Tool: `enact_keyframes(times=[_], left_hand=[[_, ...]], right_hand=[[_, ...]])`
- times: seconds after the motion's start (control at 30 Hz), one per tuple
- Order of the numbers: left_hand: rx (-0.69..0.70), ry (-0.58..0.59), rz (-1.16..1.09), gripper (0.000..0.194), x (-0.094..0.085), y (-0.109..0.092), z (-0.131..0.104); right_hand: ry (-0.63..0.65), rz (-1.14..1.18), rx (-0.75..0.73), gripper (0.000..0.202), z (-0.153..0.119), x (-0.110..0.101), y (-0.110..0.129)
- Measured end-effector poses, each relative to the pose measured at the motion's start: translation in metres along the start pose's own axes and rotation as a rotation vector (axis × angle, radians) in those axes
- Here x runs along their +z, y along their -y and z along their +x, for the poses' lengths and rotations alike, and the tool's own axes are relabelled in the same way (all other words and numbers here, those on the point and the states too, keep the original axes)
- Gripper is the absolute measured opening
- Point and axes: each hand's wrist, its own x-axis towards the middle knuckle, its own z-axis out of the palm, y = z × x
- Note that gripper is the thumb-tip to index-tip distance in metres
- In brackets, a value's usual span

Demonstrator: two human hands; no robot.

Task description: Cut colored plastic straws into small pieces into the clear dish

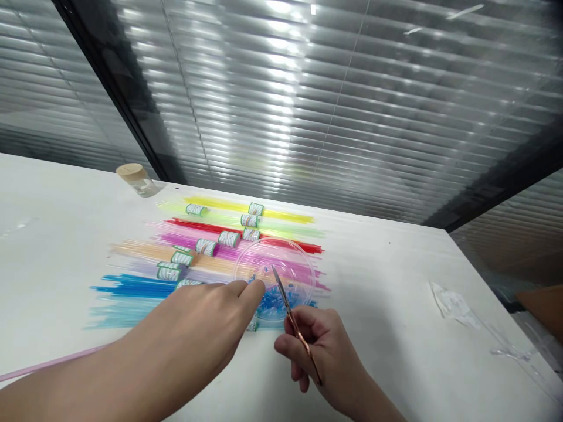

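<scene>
My left hand [237, 299] is closed over the near rim of a clear round bowl [311, 264]. It grips a thin pink straw [53, 360], whose long end runs out to the left beneath my forearm. Short blue cut pieces [275, 300] lie in the bowl. My right hand [316, 346] is wrapped round copper-handled scissors [301, 340], their blades pointing up over the bowl close to my left fingertips. The blades look nearly together. Behind and under the bowl lie bundles of long straws, among them a blue bundle [136, 286] and a red bundle [290, 242].
Paper bands hold the bundles on the white table [382, 375]. A yellow bundle [220, 203] lies farthest back. At the back left stands a jar [143, 186] with a wooden lid. Crumpled clear wrapping [453, 305] rests at the right, and window blinds [281, 105] rise behind the table.
</scene>
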Motion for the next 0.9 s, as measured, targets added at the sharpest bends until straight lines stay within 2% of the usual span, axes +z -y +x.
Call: enact_keyframes(times=[0.1,0.23,0.47,0.7,0.9], left_hand=[[-0.008,-0.049,0.006,0.04,0.0016,0.001,0.0002],[-0.019,-0.109,-0.008,0.036,0.0031,0.0035,0.0015],[0.007,-0.018,0.056,0.041,-0.0024,-0.0014,0.0023],[0.036,-0.069,0.018,0.04,-0.0004,-0.0008,0.0028],[0.026,-0.035,0.036,0.038,0.0003,-0.0001,0.0029]], right_hand=[[-0.008,0.014,0.016,0.05,-0.001,0.0004,0.0008],[0.018,0.028,-0.041,0.056,-0.0029,-0.0014,0.0017],[0.044,0.006,-0.033,0.053,-0.0025,-0.0013,0.0015],[0.037,0.026,-0.035,0.05,-0.0026,0.0006,0.004],[0.022,0.065,-0.024,0.049,-0.0007,0.0023,0.0028]])
